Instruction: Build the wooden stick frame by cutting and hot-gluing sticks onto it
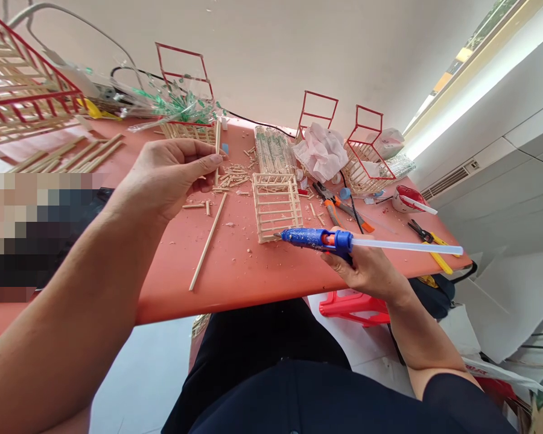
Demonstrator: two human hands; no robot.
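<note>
From where I stand, the left hand [176, 172] pinches a thin stick [218, 129] between thumb and fingers, holding it upright above the table [235, 271]. The right hand [368, 268] is wrapped round a glue gun [305, 238], seemingly by the grip, leaving the clear glue stick [407, 247] free to jut from the back. The nozzle points at the near edge of a wooden frame [276, 211], though I can't tell if they touch. The frame rests on the table between the hands, probably for easy reach; pliers [329, 208] lie just beyond the gun, likely kept handy.
</note>
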